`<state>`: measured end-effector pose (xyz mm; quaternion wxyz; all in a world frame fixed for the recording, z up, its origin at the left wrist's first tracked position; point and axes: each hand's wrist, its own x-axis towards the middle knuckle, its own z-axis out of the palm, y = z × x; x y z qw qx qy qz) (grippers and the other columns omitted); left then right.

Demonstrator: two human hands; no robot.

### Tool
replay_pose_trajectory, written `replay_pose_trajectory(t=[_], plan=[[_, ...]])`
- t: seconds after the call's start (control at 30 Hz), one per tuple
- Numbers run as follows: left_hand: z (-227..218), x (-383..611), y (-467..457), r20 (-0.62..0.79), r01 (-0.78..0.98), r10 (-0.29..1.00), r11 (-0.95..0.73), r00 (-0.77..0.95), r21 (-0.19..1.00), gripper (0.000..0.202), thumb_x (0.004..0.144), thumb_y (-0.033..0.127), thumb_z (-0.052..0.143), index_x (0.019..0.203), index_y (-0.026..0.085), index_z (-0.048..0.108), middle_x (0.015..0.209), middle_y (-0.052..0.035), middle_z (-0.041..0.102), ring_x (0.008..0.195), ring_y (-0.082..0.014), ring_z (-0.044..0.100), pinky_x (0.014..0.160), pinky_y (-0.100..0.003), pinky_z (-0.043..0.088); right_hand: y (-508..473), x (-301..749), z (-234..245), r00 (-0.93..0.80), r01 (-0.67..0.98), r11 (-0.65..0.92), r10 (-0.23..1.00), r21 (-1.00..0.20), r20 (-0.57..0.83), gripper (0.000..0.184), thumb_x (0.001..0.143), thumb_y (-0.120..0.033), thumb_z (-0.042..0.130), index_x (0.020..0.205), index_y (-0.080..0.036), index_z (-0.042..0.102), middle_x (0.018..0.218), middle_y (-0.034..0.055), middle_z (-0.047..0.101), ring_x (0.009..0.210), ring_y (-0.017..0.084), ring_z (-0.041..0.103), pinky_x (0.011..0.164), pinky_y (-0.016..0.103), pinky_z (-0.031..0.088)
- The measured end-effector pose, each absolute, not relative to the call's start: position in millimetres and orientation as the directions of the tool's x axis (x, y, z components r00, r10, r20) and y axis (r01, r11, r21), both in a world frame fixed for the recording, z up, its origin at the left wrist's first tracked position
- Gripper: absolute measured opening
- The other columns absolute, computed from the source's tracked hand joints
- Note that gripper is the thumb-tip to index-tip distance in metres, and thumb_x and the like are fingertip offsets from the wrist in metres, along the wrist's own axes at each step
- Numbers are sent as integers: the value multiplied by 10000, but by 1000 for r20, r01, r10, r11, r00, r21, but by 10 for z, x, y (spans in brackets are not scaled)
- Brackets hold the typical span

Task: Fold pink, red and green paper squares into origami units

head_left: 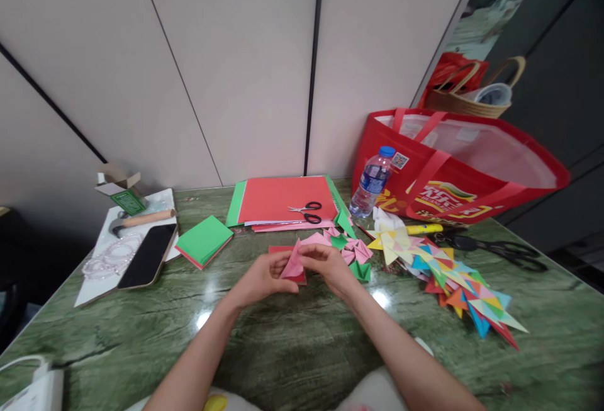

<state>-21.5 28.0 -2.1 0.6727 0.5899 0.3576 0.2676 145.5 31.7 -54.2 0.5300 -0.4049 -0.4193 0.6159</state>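
A folded pink paper piece (293, 264) stands between my two hands over the middle of the table. My left hand (262, 277) grips its left side, thumb stretched along the lower edge. From the other side my right hand (328, 266) pinches the same paper between thumb and fingers. Beneath them lies a small stack of red paper squares (301, 279), partly covered by the hands. Just beyond my right hand are several folded pink pieces (357, 251) and folded green pieces (360, 271).
Small scissors (311, 218) rest on red sheets (285, 197) at the back. Green paper squares (205, 239), a phone (148, 255) and a sickle-like tool (146, 219) lie left. Rightward are a water bottle (370, 185), a red bag (401, 194), colourful folded stars (465, 282) and black scissors (495, 248).
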Motion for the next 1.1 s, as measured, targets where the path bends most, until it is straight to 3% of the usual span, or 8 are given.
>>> replay_pose_trajectory(t=[0.13, 0.27, 0.43, 0.5, 0.67, 0.87, 1.0, 1.1], plan=[[-21, -209, 302, -170, 109, 856, 134, 488, 985, 371, 650, 269, 656, 990, 133, 599, 911, -89, 660, 801, -198, 611, 723, -289, 455, 311, 1455, -544, -186, -219, -16, 982, -976, 25, 287, 539, -223, 731, 814, -178, 665, 853, 36, 639, 757, 155, 585, 723, 297, 469], [-92, -199, 325, -131, 110, 898, 93, 419, 990, 320, 668, 300, 638, 927, 114, 612, 818, -71, 656, 698, -154, 593, 611, -216, 434, 291, 1428, -550, -219, -165, 48, 972, -985, 84, 268, 566, -182, 692, 831, -186, 658, 942, 38, 595, 750, 136, 574, 685, 275, 474], [-158, -200, 335, -188, 43, 924, 184, 333, 982, 312, 664, 335, 633, 880, 111, 611, 501, 38, 550, 400, -65, 440, 403, -157, 301, 263, 1398, -538, -156, -4, 215, 965, -977, 213, 203, 619, -188, 651, 821, -200, 650, 960, 43, 547, 746, 130, 555, 643, 258, 476], [-152, -199, 332, -226, -4, 918, 241, 325, 971, 337, 654, 344, 639, 897, 113, 608, 449, 61, 511, 365, -58, 412, 392, -158, 290, 251, 1400, -516, -146, 103, 296, 949, -950, 280, 190, 628, -206, 660, 817, -203, 648, 965, 49, 533, 715, 126, 538, 616, 254, 468], [-123, -193, 326, -255, -19, 893, 282, 370, 959, 375, 640, 334, 646, 946, 121, 607, 524, 24, 590, 425, -86, 489, 452, -183, 369, 228, 1393, -493, -150, 237, 342, 938, -909, 314, 232, 604, -239, 699, 819, -204, 621, 857, 39, 557, 618, 123, 509, 549, 256, 449], [-182, -212, 359, -190, 49, 938, 184, 290, 982, 320, 671, 274, 608, 942, 105, 597, 418, 77, 485, 341, -49, 373, 384, -154, 265, 234, 1352, -536, -117, 114, 254, 963, -960, 241, 179, 702, -230, 594, 877, -189, 592, 838, 54, 610, 739, 170, 583, 625, 289, 499], [-206, -224, 372, -164, -16, 951, 174, 260, 985, 349, 652, 213, 607, 985, 125, 550, 596, 14, 625, 481, -96, 534, 471, -180, 376, 255, 1348, -560, -96, -14, 186, 978, -982, 186, 158, 732, -213, 538, 882, -185, 582, 865, 56, 619, 797, 169, 595, 724, 313, 493], [-189, -220, 368, -171, -32, 954, 184, 245, 982, 363, 634, 216, 634, 971, 131, 533, 688, -20, 662, 565, -124, 584, 538, -208, 420, 265, 1348, -581, -88, -41, 162, 982, -986, 166, 165, 718, -206, 542, 878, -186, 576, 868, 49, 617, 754, 160, 598, 696, 299, 491]])
